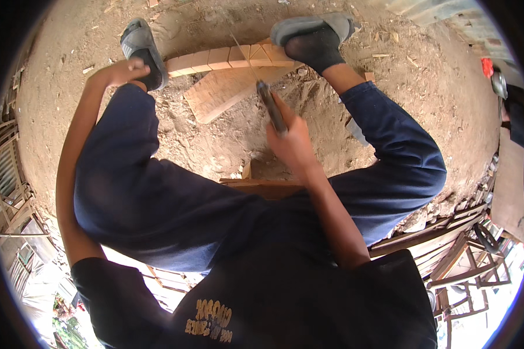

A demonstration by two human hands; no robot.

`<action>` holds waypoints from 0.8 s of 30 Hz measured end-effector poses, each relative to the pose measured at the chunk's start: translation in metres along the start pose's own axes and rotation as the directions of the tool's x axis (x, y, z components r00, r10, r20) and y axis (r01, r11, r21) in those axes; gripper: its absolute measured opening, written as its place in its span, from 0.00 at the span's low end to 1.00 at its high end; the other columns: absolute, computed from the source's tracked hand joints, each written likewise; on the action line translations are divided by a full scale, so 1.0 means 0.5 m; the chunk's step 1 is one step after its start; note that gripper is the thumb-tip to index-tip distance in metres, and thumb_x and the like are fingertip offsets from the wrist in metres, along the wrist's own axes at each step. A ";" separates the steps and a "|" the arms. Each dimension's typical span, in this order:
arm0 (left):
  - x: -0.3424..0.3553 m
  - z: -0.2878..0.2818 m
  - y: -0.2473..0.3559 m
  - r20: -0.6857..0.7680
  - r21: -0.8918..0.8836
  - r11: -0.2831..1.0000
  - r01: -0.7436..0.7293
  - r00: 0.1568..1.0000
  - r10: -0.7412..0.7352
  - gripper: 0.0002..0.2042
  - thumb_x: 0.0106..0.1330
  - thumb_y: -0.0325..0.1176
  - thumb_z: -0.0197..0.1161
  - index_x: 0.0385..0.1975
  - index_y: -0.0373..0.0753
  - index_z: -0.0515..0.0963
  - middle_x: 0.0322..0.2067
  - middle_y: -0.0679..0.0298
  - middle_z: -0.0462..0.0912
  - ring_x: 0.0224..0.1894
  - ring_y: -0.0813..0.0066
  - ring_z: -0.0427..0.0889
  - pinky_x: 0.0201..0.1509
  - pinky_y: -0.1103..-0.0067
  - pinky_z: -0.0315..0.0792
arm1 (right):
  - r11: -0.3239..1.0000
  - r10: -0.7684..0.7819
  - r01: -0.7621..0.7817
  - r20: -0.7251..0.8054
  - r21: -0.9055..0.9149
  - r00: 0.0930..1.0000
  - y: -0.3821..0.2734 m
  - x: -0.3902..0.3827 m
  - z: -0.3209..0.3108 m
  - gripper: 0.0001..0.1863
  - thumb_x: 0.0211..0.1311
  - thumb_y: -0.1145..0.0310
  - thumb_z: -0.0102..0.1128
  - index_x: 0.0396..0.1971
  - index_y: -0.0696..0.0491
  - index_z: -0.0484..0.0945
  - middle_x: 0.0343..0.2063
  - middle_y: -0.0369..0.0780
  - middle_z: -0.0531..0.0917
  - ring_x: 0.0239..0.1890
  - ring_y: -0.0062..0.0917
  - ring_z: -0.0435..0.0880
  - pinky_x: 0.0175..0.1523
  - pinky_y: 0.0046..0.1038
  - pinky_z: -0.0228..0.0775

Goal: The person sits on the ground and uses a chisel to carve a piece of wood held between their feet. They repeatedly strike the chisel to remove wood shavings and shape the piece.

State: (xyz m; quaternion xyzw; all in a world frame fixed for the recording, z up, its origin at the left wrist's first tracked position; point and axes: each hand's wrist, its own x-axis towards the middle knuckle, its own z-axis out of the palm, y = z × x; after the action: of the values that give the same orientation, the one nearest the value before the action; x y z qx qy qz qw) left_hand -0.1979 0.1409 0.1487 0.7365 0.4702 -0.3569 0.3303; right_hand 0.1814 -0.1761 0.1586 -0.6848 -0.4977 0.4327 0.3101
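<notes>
My right hand [289, 142] is closed around the dark handle of a saw [268, 104]. Its thin blade, seen nearly edge-on, points away across a curved wooden piece [218, 58]. Several cut lines run across that piece, which lies between my two feet. My right foot, in a grey slide sandal [282, 29] and dark sock, bears on its right end. At the left, my left hand [122, 72] rests against my other sandalled foot [140, 43], fingers extended over the ankle; it is slightly blurred and holds nothing visible.
A flat wooden board [215, 96] lies under and in front of the curved piece on bare earth. Wood chips are scattered about. Wooden frames [468, 273] stand at the lower right, a slatted structure [9, 168] at the left. A red item [487, 67] and metal pot [498, 85] are far right.
</notes>
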 end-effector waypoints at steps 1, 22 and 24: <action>-0.002 0.015 0.031 0.031 -0.075 0.997 0.018 0.999 -0.015 0.40 0.68 0.69 0.52 0.69 0.42 0.68 0.62 0.51 0.76 0.67 0.59 0.71 0.71 0.69 0.63 | 0.999 0.030 -0.030 -0.012 0.045 0.999 0.004 0.015 -0.003 0.33 0.57 0.74 0.58 0.67 0.58 0.69 0.32 0.57 0.84 0.37 0.51 0.86 0.44 0.38 0.77; 0.030 -0.049 0.133 -0.142 0.146 0.979 0.144 0.982 -0.123 0.40 0.67 0.67 0.54 0.66 0.36 0.70 0.67 0.47 0.70 0.70 0.51 0.68 0.71 0.62 0.62 | 0.966 0.180 -0.183 0.035 0.184 0.983 -0.004 0.026 0.000 0.15 0.64 0.63 0.65 0.24 0.58 0.77 0.18 0.37 0.76 0.22 0.20 0.73 0.28 0.29 0.65; 0.041 -0.056 0.156 -0.147 0.130 0.984 0.120 0.984 -0.100 0.39 0.67 0.65 0.55 0.67 0.38 0.69 0.68 0.49 0.69 0.71 0.52 0.67 0.71 0.63 0.63 | 0.963 0.157 -0.161 0.040 0.216 0.987 0.004 0.035 0.008 0.15 0.65 0.62 0.66 0.25 0.57 0.77 0.17 0.32 0.74 0.21 0.14 0.68 0.26 0.26 0.62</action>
State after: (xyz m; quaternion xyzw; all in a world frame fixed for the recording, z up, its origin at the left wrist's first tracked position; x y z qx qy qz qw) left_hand -0.1133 0.1467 0.1580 0.7537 0.5064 -0.3538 0.2242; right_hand 0.1810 -0.1602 0.1506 -0.6794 -0.3939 0.5159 0.3423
